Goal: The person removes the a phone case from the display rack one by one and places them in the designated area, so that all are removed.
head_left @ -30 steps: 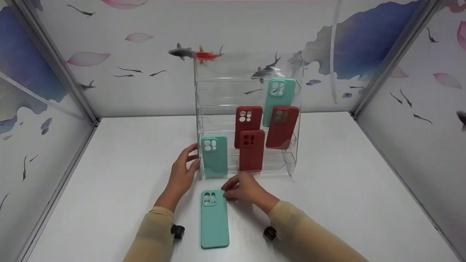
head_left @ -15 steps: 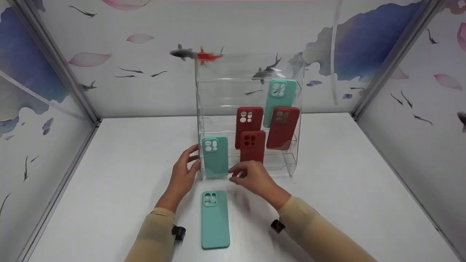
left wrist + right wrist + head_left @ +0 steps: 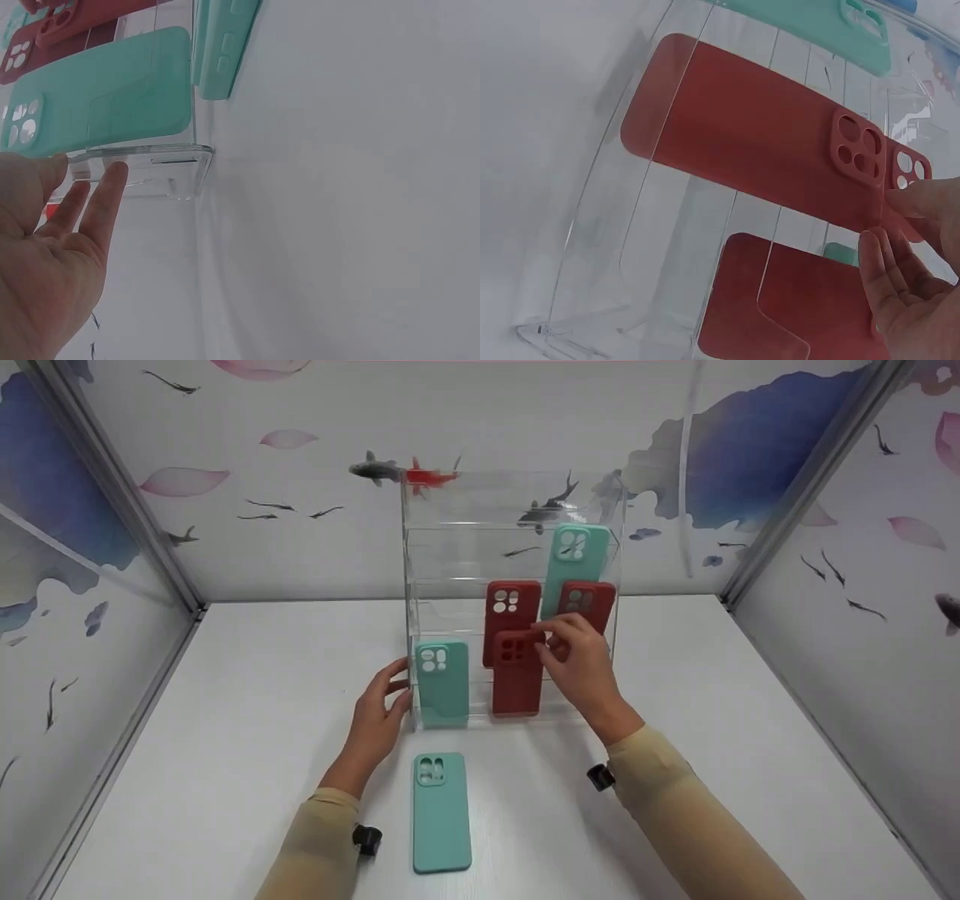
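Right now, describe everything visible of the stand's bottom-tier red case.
The red case looks matte, like soft plastic, with rounded corners and a raised panel of four openings at top left. It stands roughly upright in the clear stand, its lower end behind a transparent lip. The right hand has thumb and fingers at its top right corner; whether it grips is unclear.

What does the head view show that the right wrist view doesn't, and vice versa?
Only the head view: the left hand and the green phone case lying on the table.
Only the right wrist view: the bottom end of the rightmost red case.
Both: the clear rack, and the right hand at the top of the lowest red case.
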Available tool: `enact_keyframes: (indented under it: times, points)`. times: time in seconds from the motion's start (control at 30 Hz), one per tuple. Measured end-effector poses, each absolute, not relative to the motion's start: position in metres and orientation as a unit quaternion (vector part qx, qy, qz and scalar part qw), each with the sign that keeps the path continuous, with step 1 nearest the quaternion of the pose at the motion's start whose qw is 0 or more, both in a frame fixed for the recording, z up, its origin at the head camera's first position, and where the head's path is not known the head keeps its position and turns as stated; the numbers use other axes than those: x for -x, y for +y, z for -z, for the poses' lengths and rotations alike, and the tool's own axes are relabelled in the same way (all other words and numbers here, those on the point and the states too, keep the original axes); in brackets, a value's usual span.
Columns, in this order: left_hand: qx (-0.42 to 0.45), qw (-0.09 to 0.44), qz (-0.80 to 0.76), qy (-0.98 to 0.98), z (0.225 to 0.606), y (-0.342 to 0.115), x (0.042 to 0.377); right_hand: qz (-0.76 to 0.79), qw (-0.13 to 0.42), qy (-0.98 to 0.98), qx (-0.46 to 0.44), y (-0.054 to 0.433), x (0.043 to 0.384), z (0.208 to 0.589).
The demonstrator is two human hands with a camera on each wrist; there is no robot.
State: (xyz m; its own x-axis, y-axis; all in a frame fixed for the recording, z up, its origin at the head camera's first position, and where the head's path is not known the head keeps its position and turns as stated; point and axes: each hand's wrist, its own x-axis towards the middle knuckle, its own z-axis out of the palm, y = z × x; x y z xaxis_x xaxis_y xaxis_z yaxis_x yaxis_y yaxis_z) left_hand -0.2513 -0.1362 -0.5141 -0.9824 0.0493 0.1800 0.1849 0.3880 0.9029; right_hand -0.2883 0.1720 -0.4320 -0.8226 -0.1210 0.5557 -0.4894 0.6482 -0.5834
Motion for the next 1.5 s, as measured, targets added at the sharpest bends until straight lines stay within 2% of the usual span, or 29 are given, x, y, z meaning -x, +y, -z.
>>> enact_keyframes:
  times: [0.37, 1.17, 1.5]
  points:
    - [0.069, 0.057, 0.553, -0.828, 0.516, -0.134, 0.252, -0.379, 0.216, -0.884, -0.170, 0.179, 0.293, 0.443]
    - [0.061, 0.050, 0.552, -0.830, 0.515, -0.137, 0.250, -0.476, 0.134, -0.853, -0.170, 0.195, 0.297, 0.432]
    - [0.063, 0.053, 0.549, -0.832, 0.516, -0.136, 0.251, -0.475, 0.134, -0.852, -0.176, 0.195, 0.294, 0.425]
